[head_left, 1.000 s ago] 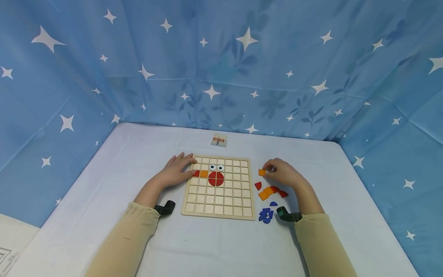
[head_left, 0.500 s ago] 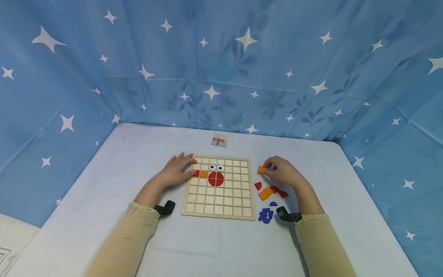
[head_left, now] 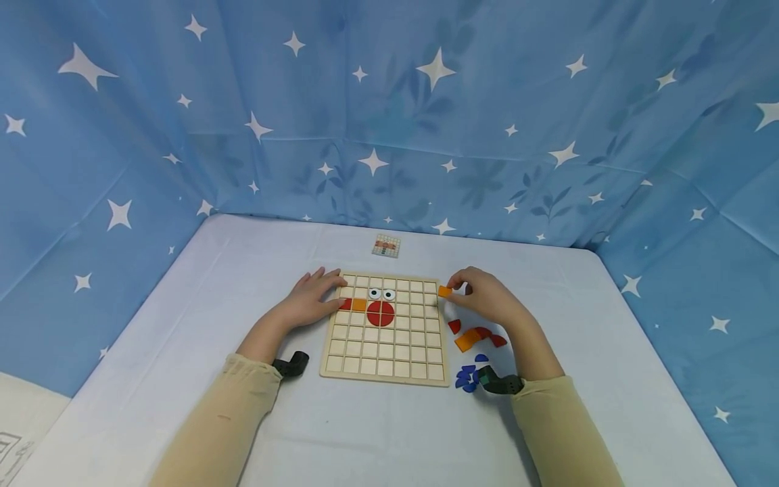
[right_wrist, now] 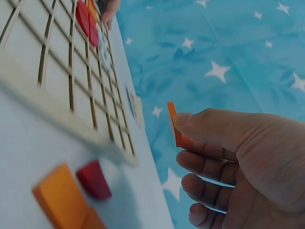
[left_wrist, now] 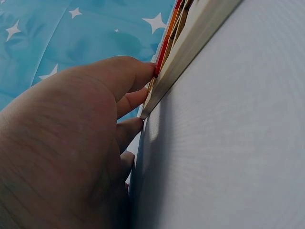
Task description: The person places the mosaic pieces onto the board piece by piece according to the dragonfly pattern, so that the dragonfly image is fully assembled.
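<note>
A wooden grid board (head_left: 385, 381) lies flat, bearing a red circle of quarter pieces (head_left: 380, 314), two eye pieces (head_left: 381, 294), an orange square (head_left: 359, 305) and a red piece (head_left: 345, 304) at its left side. My left hand (head_left: 308, 300) rests on the board's left edge with fingers spread, the thumb touching the red piece, as the left wrist view (left_wrist: 76, 129) also shows. Between thumb and index finger my right hand (head_left: 487, 294) pinches an orange square (head_left: 445, 291), raised at the board's right edge; in the right wrist view the square (right_wrist: 173, 125) appears edge-on.
Right of the board lie orange squares (head_left: 467, 339), red quarter pieces (head_left: 454, 326) and several blue pieces (head_left: 466, 377). A small pattern card (head_left: 386, 245) sits behind the board. A starry blue curtain (head_left: 389, 135) surrounds the white table's back and sides.
My right hand has moved left and slightly away from me, carrying the orange square from beside the loose pieces to the board's right edge. My left hand has stayed in place.
</note>
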`<state>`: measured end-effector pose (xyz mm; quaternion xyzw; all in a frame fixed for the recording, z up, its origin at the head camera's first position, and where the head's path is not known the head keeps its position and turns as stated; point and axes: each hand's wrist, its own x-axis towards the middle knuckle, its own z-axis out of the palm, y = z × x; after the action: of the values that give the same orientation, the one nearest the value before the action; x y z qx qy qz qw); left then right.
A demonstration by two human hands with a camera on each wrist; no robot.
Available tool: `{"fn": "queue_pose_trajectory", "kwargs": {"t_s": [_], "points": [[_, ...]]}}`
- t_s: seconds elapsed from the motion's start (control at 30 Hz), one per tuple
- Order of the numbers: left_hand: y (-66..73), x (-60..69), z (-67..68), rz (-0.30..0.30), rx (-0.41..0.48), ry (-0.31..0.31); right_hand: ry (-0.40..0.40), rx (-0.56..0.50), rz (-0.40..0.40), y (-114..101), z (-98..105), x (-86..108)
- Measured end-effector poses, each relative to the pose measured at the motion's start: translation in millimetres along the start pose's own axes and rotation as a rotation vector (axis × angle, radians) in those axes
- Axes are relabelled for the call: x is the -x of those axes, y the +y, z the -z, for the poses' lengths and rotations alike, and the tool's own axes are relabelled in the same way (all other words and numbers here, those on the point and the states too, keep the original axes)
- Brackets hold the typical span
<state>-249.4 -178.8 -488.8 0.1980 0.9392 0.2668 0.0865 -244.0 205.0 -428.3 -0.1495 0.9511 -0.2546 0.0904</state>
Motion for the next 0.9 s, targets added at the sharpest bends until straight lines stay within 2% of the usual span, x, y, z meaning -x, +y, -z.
{"fn": "queue_pose_trajectory", "kwargs": {"t_s": [0.37,0.7,0.9], "points": [[-0.8,-0.8,-0.2,0.006,-0.004,-0.004,-0.027,0.007,0.051,-36.6,-11.0,-11.0],[-1.0,-2.5,-0.6,0.007,-0.007,0.007,-0.068,-0.036,0.164,-70.1,-33.2,-22.0],[-0.7,-2.2,-0.5,0.007,-0.009,0.006,-0.094,-0.034,0.178,-86.7,-51.1,-29.9]]}}
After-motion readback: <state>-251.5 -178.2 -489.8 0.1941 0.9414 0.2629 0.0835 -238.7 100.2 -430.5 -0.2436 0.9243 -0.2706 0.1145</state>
